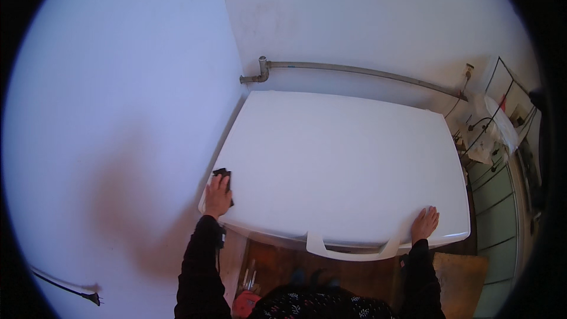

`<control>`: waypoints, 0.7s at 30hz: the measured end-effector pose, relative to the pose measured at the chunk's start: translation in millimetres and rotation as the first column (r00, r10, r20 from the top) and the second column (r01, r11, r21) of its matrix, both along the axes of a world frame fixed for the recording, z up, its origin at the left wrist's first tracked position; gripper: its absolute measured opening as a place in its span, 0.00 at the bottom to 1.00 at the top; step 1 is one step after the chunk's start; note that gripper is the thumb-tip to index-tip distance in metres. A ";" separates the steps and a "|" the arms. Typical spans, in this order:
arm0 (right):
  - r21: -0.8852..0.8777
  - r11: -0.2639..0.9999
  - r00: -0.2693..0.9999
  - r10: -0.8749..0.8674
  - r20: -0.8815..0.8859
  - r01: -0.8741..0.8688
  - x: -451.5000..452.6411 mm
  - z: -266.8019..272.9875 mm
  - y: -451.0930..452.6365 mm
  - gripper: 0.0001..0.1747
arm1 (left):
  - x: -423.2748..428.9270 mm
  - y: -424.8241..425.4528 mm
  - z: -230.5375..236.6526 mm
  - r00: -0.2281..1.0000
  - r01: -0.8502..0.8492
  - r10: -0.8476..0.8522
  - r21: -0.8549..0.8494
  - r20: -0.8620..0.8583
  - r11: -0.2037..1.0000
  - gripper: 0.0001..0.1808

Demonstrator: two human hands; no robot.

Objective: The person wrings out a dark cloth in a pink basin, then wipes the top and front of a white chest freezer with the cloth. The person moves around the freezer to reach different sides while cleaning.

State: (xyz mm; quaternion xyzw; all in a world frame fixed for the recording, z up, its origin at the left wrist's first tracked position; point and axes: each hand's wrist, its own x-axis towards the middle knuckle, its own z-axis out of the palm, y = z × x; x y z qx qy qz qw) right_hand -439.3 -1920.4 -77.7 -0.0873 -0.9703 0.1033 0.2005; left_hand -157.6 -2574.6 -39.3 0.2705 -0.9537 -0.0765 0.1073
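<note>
Before me is a large white lid (345, 155), apparently of a chest freezer, with a white handle (354, 256) at its front edge. Near the lid's left edge, my left hand (217, 197) lies over a dark, flat cloth or pad (228, 181) and presses on it; the cloth or pad shows beyond the fingertips and along the right side of the hand. My right hand (425, 223) rests flat on the lid near its front right corner, fingers together, holding nothing.
A grey pipe (354, 69) runs along the back wall. At right stand a wire rack (498, 60), plastic bags (500, 126), cables and a pale green panelled surface (494, 212). A black plug (92, 297) hangs at the lower left. A brown board (460, 281) lies lower right.
</note>
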 end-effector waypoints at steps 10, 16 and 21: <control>-0.008 0.999 0.998 -0.031 0.048 0.031 -1.1 4.1 -4.3 0.27 | 12.9 10.7 -22.0 0.983 -0.074 0.066 -0.039 -0.170 0.996 0.31; -0.004 1.000 0.999 0.014 -0.036 -0.014 -2.9 -3.5 0.0 0.26 | -31.1 105.2 -13.8 0.979 0.131 -0.131 -0.008 -0.159 0.991 0.34; -0.120 0.989 0.988 0.071 -0.134 -0.087 -1.5 -10.1 4.0 0.26 | -84.2 218.6 -2.2 0.939 0.336 -0.332 0.025 -0.094 0.942 0.34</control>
